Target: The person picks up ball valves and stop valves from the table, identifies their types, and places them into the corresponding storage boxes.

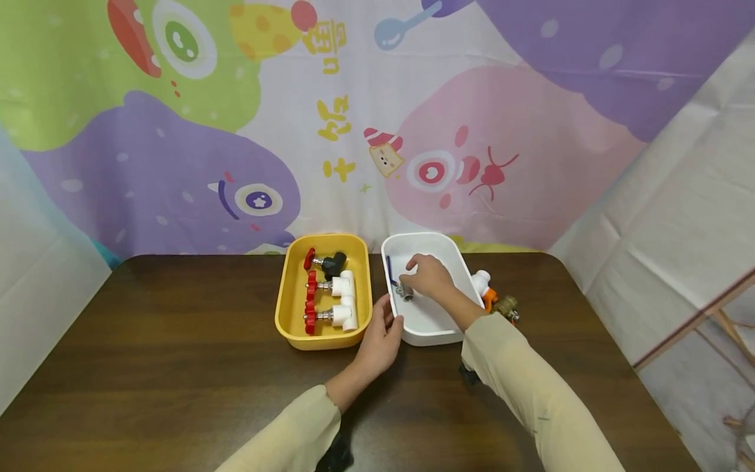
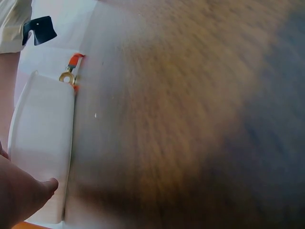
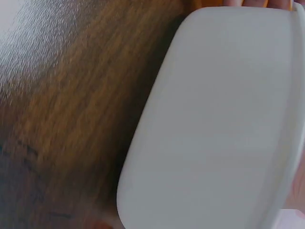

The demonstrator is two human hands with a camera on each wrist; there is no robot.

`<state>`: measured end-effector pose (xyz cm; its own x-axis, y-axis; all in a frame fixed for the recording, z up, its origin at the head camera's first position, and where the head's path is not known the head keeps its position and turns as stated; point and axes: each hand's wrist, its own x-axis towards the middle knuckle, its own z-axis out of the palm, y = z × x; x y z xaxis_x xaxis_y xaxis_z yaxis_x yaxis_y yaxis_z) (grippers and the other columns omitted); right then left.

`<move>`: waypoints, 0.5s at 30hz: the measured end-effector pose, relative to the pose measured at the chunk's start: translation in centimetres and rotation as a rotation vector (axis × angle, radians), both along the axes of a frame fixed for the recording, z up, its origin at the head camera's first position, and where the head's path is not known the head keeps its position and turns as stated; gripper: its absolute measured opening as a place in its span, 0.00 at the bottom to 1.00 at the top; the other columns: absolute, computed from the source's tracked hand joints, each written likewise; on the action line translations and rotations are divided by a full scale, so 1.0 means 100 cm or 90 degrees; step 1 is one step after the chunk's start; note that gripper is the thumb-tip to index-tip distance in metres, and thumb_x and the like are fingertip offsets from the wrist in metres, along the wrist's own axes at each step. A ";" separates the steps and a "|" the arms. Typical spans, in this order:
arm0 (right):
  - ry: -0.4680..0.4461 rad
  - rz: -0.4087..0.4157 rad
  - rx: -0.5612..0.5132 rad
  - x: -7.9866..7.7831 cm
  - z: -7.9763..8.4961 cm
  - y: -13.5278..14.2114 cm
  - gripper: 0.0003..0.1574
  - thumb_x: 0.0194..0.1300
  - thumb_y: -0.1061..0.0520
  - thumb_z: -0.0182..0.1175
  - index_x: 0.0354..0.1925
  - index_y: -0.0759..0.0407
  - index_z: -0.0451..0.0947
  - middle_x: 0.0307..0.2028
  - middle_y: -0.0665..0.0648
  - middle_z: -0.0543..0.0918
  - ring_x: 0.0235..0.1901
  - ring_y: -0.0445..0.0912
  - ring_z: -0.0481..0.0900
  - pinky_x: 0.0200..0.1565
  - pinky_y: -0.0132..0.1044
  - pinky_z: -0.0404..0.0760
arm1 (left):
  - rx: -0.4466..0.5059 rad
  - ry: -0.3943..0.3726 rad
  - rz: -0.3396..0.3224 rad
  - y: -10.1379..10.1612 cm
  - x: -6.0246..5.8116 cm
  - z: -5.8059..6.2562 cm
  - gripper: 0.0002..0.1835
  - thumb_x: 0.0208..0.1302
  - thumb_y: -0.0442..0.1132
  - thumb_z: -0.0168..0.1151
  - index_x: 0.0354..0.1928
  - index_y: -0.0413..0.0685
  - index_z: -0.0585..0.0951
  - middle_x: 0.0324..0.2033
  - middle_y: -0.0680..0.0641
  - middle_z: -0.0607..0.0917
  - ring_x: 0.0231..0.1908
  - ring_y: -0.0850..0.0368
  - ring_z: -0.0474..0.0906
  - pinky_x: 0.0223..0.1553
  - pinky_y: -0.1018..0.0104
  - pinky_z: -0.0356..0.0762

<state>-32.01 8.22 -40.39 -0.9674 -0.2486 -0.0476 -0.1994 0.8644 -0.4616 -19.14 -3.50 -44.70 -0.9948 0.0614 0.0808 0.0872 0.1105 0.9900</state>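
In the head view my right hand reaches into the white tray. Its thumb and fingertips pinch a small metal ball valve with a blue lever, by the tray's left wall; the fingers partly cover the valve body. Against the white tray's near left corner rests my left hand, its fingers along the left side and thumb at the front. The left wrist view shows the thumb on the white tray's outer wall. The right wrist view has mostly that wall, which hides the valve.
Left of the white tray stands a yellow tray. It holds two white valves with red handwheels and a black valve. Right of the white tray lie a white-and-orange fitting and a brass valve. A printed curtain hangs behind the table.
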 end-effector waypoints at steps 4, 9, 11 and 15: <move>0.006 -0.002 -0.001 0.002 0.007 0.004 0.23 0.58 0.46 0.61 0.47 0.59 0.77 0.40 0.59 0.82 0.40 0.51 0.78 0.43 0.43 0.77 | -0.012 -0.008 -0.002 0.000 -0.001 0.001 0.28 0.72 0.34 0.42 0.69 0.34 0.50 0.67 0.31 0.59 0.66 0.38 0.60 0.64 0.48 0.65; 0.023 0.006 -0.005 0.002 0.014 0.007 0.22 0.58 0.47 0.61 0.47 0.59 0.78 0.40 0.60 0.82 0.39 0.51 0.78 0.41 0.43 0.78 | -0.011 -0.020 0.001 -0.001 -0.004 0.001 0.29 0.71 0.33 0.43 0.69 0.32 0.49 0.67 0.29 0.58 0.66 0.36 0.59 0.65 0.45 0.63; 0.027 0.009 0.000 0.002 0.016 0.009 0.22 0.58 0.47 0.61 0.47 0.59 0.78 0.40 0.60 0.82 0.39 0.51 0.78 0.41 0.43 0.78 | -0.010 -0.025 0.002 -0.001 -0.004 0.001 0.29 0.71 0.34 0.43 0.69 0.32 0.49 0.67 0.29 0.58 0.66 0.35 0.59 0.65 0.44 0.62; 0.033 0.012 0.008 0.003 0.020 0.013 0.22 0.58 0.46 0.61 0.46 0.59 0.78 0.40 0.60 0.82 0.40 0.51 0.78 0.41 0.43 0.77 | -0.029 -0.028 0.007 -0.001 -0.002 0.001 0.29 0.72 0.36 0.43 0.69 0.35 0.50 0.67 0.31 0.59 0.66 0.39 0.61 0.65 0.47 0.64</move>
<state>-31.68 9.47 -38.37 -0.9639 -0.2661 -0.0004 -0.2390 0.8663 -0.4387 -19.39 -3.58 -44.57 -0.9980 0.0535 0.0343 0.0423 0.1562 0.9868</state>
